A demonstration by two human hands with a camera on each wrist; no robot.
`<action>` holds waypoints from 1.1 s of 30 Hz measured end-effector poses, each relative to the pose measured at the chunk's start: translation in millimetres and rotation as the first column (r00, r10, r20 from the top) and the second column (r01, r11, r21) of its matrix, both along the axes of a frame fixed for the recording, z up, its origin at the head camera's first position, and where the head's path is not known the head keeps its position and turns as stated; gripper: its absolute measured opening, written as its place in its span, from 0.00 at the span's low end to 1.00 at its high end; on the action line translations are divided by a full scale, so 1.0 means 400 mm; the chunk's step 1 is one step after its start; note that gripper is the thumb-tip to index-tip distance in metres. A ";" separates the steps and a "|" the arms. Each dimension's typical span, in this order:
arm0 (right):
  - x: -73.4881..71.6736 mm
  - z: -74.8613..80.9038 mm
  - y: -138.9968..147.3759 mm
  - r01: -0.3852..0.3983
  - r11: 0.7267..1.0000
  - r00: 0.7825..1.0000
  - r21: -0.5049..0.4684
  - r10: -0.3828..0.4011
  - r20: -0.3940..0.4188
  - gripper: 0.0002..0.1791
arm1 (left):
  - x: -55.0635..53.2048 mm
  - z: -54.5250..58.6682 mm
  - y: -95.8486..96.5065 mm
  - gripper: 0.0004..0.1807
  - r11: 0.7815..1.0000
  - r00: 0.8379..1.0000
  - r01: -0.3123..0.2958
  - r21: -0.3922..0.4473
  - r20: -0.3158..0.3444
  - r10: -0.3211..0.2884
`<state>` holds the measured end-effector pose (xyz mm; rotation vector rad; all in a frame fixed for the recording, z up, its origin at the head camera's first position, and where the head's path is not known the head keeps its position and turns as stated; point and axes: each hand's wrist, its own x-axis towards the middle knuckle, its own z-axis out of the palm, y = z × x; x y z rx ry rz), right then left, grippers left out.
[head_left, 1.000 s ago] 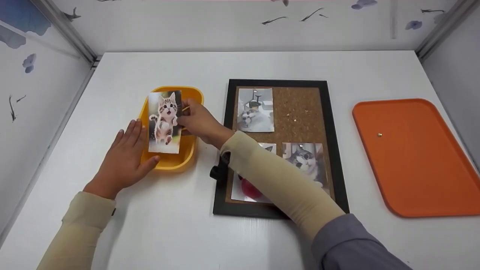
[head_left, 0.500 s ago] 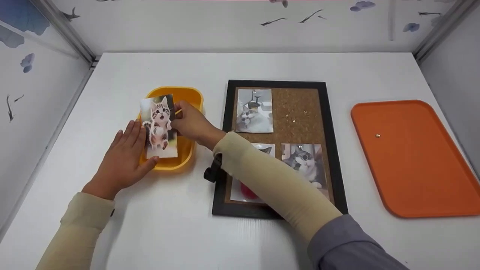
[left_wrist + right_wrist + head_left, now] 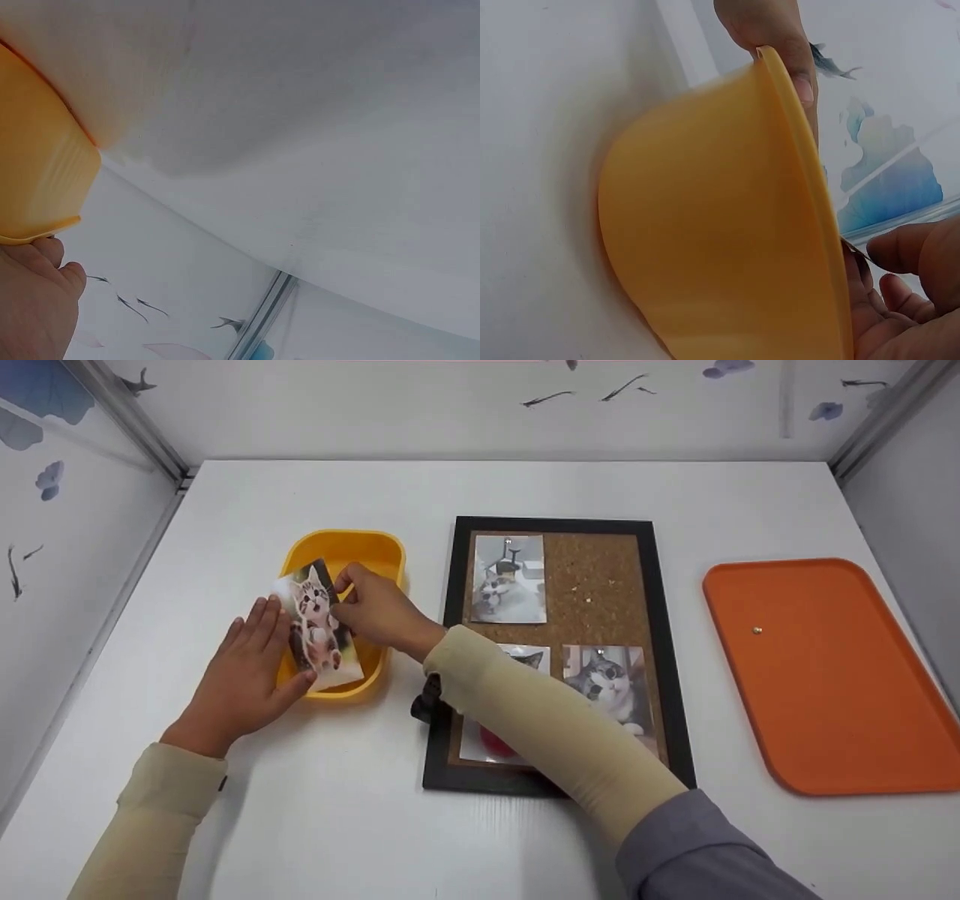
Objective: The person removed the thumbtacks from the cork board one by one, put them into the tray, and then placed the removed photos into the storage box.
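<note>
A kitten photo card (image 3: 319, 622) lies tilted over the yellow tub (image 3: 386, 544) in the head view. At the card's right edge, my right hand (image 3: 382, 611) pinches it between thumb and fingers. The right wrist view shows the card's thin edge (image 3: 857, 250) at the thumb of that hand, just past the tub wall (image 3: 720, 217). My left hand (image 3: 240, 675) rests against the tub's left rim with straight fingers, its thumb towards the near rim. Only part of that hand (image 3: 37, 300) shows in the left wrist view, beside the tub's rim.
Right of the tub lies a black-framed cork board (image 3: 592, 585) with several cat pictures; my right forearm covers part of it. An orange tray (image 3: 847, 675) on the far right bears a small metallic pin (image 3: 757, 631). Patterned walls enclose the white table (image 3: 337, 810).
My right hand has shifted slightly left with the card. The card's top has turned left and its lower end has moved nearer the tub's front rim. My left hand has hardly moved.
</note>
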<state>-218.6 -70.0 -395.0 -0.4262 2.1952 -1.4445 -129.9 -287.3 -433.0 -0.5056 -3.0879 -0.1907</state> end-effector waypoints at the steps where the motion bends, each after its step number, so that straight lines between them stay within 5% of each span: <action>1: 0.000 0.000 0.001 0.005 1.000 1.000 -0.010 -0.004 0.013 0.08 | 0.000 0.000 0.000 0.50 1.000 1.000 0.001 0.000 -0.003 -0.001; 15: -0.001 -0.001 0.005 0.034 0.994 0.997 -0.102 -0.027 0.067 0.05 | 0.002 0.002 -0.001 0.48 0.999 0.999 0.036 0.034 -0.023 -0.035; 33: 0.016 -0.010 -0.006 -0.025 0.998 0.989 0.053 0.033 -0.145 0.07 | 0.003 -0.004 -0.003 0.48 1.000 1.000 0.014 0.015 -0.006 -0.014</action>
